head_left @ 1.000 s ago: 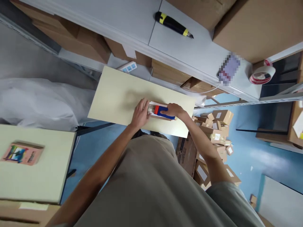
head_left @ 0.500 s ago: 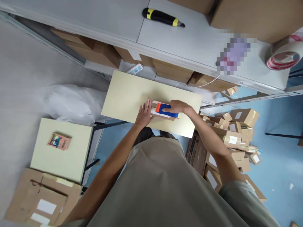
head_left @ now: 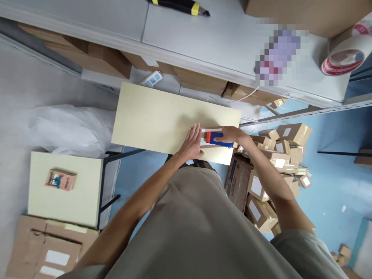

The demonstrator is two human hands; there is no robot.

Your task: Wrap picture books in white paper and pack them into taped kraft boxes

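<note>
- Blue-and-orange tape dispenser (head_left: 220, 139) sits on a small parcel (head_left: 212, 130) at the right front corner of the pale table (head_left: 157, 116). The right hand (head_left: 234, 135) is clenched around its body, pressing it down.
- Left hand (head_left: 193, 144) lies flat with its fingers spread, against the parcel's end, seemingly bracing it against sliding.
- Knife (head_left: 180, 6) and tape roll (head_left: 341, 58) lie on the shelf (head_left: 226, 38) above, within reach.

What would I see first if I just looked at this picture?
Two bare arms reach to a cream table in the middle. The right hand grips a blue tool over a small box, and the left hand lies flat beside it. To the right, a pile of boxes sits on the blue floor; on the grey shelf above lie a black knife and a tape roll.
</note>
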